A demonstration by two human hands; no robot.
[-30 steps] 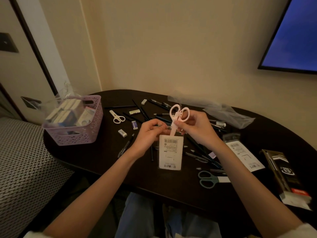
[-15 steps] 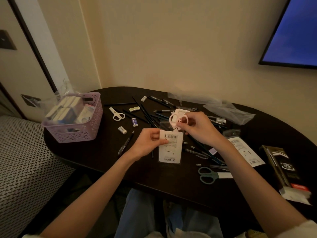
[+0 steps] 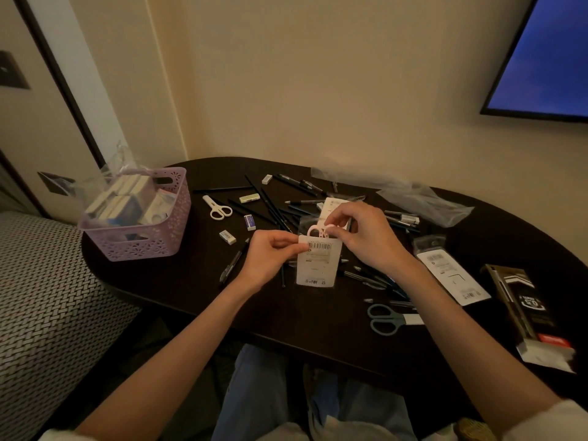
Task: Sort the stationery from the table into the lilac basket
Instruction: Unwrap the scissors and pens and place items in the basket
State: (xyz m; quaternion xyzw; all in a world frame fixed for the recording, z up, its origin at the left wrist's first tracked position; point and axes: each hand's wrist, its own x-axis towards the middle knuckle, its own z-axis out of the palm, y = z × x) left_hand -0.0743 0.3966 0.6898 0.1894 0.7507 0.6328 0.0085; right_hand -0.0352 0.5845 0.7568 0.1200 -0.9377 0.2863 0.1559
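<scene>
My left hand (image 3: 270,259) pinches the top left corner of a white packaging sleeve (image 3: 318,268) with a barcode, held upright over the table's middle. My right hand (image 3: 359,237) grips the pink scissors (image 3: 318,231); only their handle loops show above the sleeve's top edge. The lilac basket (image 3: 136,243) stands at the table's left end, holding boxes and packets. White scissors (image 3: 218,209), green scissors (image 3: 383,318), erasers (image 3: 227,237) and several pens (image 3: 232,265) and pencils (image 3: 270,202) lie scattered on the dark table (image 3: 191,281).
A second white card package (image 3: 451,275) and a black box (image 3: 528,316) lie at the right. Clear plastic bags (image 3: 420,198) sit by the wall. A patterned seat (image 3: 41,297) is at the left, a screen (image 3: 547,58) on the wall at upper right.
The pink scissors have gone down from well above the sleeve into it, until only the handles show. Both hands have stayed over the table's middle.
</scene>
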